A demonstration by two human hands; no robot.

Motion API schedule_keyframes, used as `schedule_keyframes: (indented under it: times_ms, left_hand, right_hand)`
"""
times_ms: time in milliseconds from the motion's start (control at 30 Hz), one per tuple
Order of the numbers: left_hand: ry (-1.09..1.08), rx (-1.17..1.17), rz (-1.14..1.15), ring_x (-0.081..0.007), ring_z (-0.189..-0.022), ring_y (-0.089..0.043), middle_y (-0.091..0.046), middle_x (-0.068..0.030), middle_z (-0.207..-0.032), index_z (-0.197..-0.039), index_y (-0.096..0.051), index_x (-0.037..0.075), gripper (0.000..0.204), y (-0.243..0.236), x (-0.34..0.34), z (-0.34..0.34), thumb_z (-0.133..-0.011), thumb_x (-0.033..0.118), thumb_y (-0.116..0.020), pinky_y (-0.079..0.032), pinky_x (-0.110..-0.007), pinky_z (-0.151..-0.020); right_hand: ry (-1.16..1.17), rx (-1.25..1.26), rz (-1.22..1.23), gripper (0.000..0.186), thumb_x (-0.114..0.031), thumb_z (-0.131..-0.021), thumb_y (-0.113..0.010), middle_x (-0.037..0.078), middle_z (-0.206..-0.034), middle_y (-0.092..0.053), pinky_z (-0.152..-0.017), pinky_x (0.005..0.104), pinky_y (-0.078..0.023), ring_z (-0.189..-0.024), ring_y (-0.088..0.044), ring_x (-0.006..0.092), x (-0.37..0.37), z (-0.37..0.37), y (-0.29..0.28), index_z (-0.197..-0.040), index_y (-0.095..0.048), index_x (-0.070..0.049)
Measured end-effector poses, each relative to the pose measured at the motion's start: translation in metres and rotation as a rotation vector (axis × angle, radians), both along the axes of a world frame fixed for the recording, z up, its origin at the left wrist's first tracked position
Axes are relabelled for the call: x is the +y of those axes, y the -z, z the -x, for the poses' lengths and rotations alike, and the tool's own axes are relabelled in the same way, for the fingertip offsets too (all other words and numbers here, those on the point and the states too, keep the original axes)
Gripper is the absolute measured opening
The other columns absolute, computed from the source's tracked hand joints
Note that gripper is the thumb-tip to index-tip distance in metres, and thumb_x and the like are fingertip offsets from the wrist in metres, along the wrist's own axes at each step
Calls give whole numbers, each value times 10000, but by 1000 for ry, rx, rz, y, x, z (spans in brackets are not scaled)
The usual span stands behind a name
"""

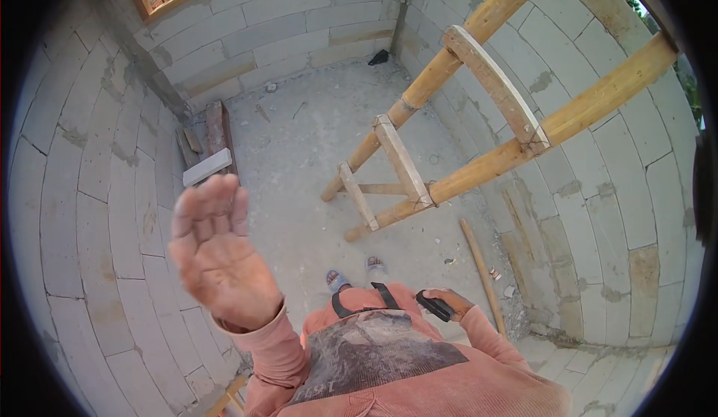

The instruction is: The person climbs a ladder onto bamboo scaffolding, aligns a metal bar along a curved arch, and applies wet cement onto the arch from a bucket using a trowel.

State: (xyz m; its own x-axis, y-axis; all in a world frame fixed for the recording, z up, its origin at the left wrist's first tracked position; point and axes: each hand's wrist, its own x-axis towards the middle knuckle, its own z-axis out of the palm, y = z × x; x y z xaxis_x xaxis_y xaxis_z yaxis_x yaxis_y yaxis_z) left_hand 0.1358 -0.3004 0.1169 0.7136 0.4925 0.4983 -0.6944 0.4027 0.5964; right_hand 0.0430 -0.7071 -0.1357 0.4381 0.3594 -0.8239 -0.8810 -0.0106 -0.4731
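Note:
My left hand (221, 249) is raised at the lower left, palm toward the camera, fingers spread a little and slightly bent, holding nothing. At my right side, my right hand (452, 302) grips a small black handheld object (434, 305), possibly a phone or remote. My pink sleeves and dusty front frame both hands, and my sandalled feet (336, 278) show below on the concrete floor.
A bamboo ladder with plank rungs (485, 73) rises to the upper right. Pale block walls (269, 20) surround me, with a window opening (179, 2) at upper left. Boards and a white block (206, 166) lie by the left wall; a pole (482, 275) lies right.

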Motion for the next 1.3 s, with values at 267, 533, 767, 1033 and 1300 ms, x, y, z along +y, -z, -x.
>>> schedule_keyframes:
  times_ms: [267, 533, 767, 1033, 1300]
  left_hand:
    - [1203, 576, -2015, -360, -1174, -626, -652, -159, -1298, -1253, -662, 71, 552, 322, -159, 2, -964, 519, -518, -465, -448, -1026]
    - [1216, 462, -1839, -360, -1114, -666, -695, -195, -1201, -1186, -694, 65, 402, 290, -182, -14, -892, 316, -583, -517, -440, -965]
    - [1113, 586, -2021, -363, -1150, -642, -697, -172, -1209, -1156, -728, 111, 481, 346, -152, -15, -910, 500, -592, -484, -454, -1000]
    - [1444, 389, -1450, -331, -1042, -655, -716, -154, -1138, -1077, -739, 115, 349, 227, -169, -27, -854, 371, -659, -477, -385, -928]
    - [1290, 187, -1809, -312, -1140, -632, -672, -128, -1274, -1221, -681, 61, 433, 308, -188, -28, -954, 365, -525, -472, -407, -988]
  right_hand:
    - [471, -180, -325, 659, -341, -968, -634, 180, -1401, -547, -964, 483, -564, -1142, -645, 351, 39, -18, -25, -1489, -385, -24]
    - [490, -128, -148, 416, -236, -964, -639, 97, -1156, -656, -840, 394, -593, -960, -679, 240, 27, -8, 48, -1316, -513, -52]
    - [175, -84, 114, 358, -297, -947, -626, 87, -1092, -682, -876, 324, -563, -974, -669, 182, 48, 2, 57, -1220, -606, -67]
    - [401, 102, -223, 279, -309, -943, -628, 92, -1000, -718, -865, 357, -586, -884, -706, 195, 2, -1, 31, -1082, -649, -69]
    - [-154, -74, 40, 465, -250, -955, -645, 91, -1253, -658, -912, 260, -510, -1077, -629, 118, 6, -13, -11, -1358, -576, -28]
